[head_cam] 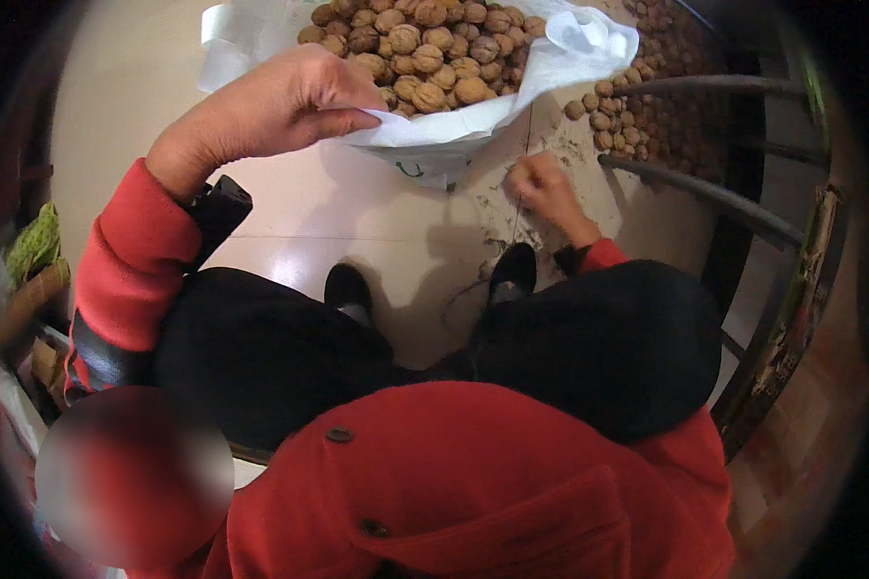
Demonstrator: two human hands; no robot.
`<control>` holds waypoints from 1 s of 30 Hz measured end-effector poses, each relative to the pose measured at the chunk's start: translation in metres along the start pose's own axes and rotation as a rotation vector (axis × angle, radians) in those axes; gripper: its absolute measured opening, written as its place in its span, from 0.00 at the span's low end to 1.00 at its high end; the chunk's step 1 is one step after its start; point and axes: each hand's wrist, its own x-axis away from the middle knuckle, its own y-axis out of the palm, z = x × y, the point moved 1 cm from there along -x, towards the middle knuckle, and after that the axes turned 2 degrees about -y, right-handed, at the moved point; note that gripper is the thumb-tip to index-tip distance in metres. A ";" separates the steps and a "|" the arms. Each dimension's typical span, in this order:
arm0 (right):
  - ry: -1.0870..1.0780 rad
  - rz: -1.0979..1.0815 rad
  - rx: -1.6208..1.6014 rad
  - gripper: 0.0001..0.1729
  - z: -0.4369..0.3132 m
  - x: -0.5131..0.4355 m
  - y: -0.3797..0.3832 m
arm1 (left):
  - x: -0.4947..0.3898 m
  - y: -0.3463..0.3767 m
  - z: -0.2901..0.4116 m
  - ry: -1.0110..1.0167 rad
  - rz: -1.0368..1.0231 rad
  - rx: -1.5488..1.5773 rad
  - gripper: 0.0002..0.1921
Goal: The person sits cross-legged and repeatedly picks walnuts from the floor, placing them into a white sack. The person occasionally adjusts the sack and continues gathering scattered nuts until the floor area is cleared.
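Observation:
A white bag (478, 123) full of walnuts in their shells (427, 58) stands on the tiled floor, its mouth spread wide. My left hand (297, 101) pinches the near left part of the bag's rim between thumb and fingers. Low over the floor, right of the bag, is my right hand (543, 189); it is slightly blurred, its fingers are curled, and whether it holds anything is hidden. Dark crumbs of debris (565, 148) lie on the tiles near it. Beyond it, loose walnuts (612, 123) spread out from a large heap at the right.
Dark curved bars (710, 192) reach over the walnut heap from a wooden pole (804, 289) at the right. My shoes (514, 268) rest on the tiles below the bag. A green leafy bundle (35, 246) is at the far left. A blurred disc covers the lower left.

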 end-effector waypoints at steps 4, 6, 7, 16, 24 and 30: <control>0.056 0.554 -0.105 0.13 -0.055 -0.045 -0.095 | -0.002 0.002 0.003 0.037 0.003 0.052 0.08; -0.272 0.542 -0.542 0.14 -0.096 -0.056 -0.130 | -0.003 0.002 0.004 0.004 -0.018 0.015 0.08; -0.341 0.514 -0.526 0.14 -0.113 -0.065 -0.142 | -0.003 0.001 0.005 0.009 -0.018 0.023 0.08; -0.062 0.270 -0.222 0.08 -0.053 -0.025 -0.108 | 0.003 -0.005 0.014 -0.009 0.043 0.030 0.05; 0.582 0.877 0.116 0.20 0.123 0.090 -0.066 | -0.014 0.001 0.007 -0.049 -0.051 0.038 0.05; 0.418 0.689 0.717 0.38 0.181 0.053 -0.117 | -0.015 0.001 0.010 -0.141 -0.056 0.068 0.04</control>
